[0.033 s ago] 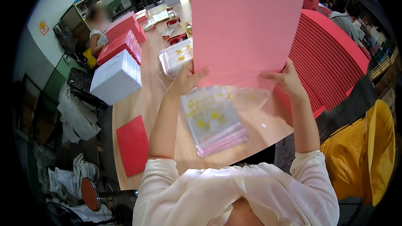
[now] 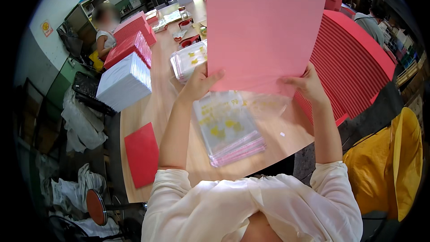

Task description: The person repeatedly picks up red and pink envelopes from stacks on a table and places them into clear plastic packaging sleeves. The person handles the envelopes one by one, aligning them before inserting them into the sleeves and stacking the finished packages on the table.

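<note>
A large flat pink board (image 2: 264,31) stands upright in front of me, held by its lower corners. My left hand (image 2: 199,82) grips the lower left corner, thumb across the front. My right hand (image 2: 309,85) pinches the lower right corner the same way. Clear film (image 2: 273,104) hangs below the board's bottom edge; it looks like a plastic bag, but I cannot tell how far up it reaches. Beneath lies a pile of clear plastic bags (image 2: 228,130) with yellow print and pinkish edges. The fingers behind the board are hidden.
A tall stack of red boards (image 2: 354,62) leans at the right. White (image 2: 125,83) and red stacks line the table's left side, where a person (image 2: 105,40) sits. A red sheet (image 2: 142,156) lies near left; more bags (image 2: 188,62) and tape rolls (image 2: 190,40) lie farther back.
</note>
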